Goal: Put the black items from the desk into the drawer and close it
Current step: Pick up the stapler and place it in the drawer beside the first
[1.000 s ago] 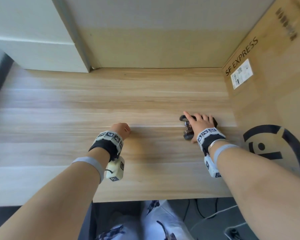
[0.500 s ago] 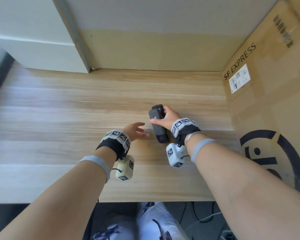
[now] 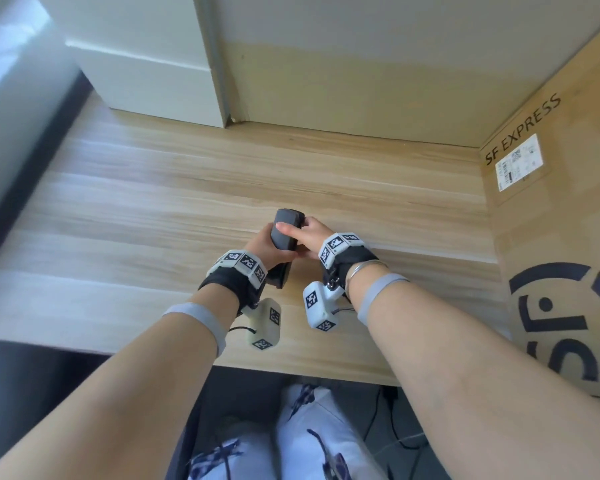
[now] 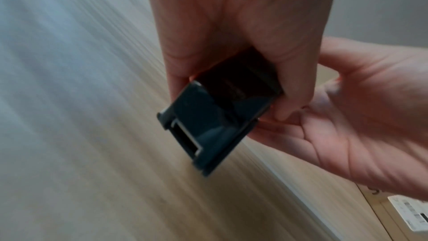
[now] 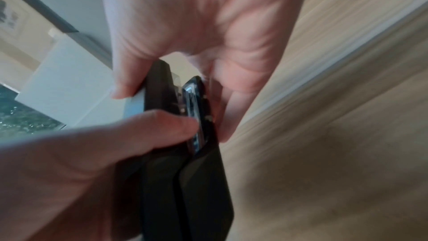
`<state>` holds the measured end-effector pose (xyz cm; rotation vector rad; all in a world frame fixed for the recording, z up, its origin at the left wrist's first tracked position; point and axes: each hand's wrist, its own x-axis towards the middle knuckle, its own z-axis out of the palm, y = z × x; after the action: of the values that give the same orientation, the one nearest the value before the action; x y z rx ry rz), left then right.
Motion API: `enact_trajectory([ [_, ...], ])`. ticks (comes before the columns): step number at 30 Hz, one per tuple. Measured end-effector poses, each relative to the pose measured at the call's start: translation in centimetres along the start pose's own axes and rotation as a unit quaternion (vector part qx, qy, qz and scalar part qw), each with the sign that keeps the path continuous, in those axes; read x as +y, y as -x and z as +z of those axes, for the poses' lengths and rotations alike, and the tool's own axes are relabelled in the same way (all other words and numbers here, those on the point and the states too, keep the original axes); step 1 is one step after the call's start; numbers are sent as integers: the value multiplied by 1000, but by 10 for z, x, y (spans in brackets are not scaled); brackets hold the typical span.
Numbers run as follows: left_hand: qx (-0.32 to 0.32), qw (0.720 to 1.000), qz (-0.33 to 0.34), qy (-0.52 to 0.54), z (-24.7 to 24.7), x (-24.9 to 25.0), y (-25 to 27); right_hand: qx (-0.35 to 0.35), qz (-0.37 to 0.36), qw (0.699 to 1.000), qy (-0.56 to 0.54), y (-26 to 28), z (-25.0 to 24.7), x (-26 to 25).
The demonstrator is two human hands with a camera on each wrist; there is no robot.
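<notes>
Black stapler (image 3: 284, 247) now off the desk (image 3: 125, 216), mid-air near its front edge; left hand (image 3: 264, 249) joined my right hand (image 3: 312, 237), both gripping it. Drawer next, not visible.

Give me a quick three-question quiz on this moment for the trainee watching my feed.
1. True or false: the black stapler lies flat on the desk.
2. Which hands hold it? A) left only B) right only C) both
3. Fill in: the cardboard box on the right reads "SF ____".

Key
1. False; it is lifted off the wood.
2. C; the left hand and right hand both grip it.
3. EXPRESS
</notes>
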<state>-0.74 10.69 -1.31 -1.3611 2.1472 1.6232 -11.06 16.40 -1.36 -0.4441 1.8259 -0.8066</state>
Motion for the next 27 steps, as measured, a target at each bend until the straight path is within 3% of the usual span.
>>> enact_trajectory([
  [6,30,999,-37,-14,-44,-46,27,23,-12,997,71,15,35,-11],
  [11,54,997,-60,-14,-84,-96,64,69,-36,968,238,19,78,-12],
  [18,63,992,-104,-23,-140,-178,130,63,-88,931,350,11,160,-2],
  [27,-19,986,-164,29,-160,-289,191,198,-65,881,425,1,226,49],
])
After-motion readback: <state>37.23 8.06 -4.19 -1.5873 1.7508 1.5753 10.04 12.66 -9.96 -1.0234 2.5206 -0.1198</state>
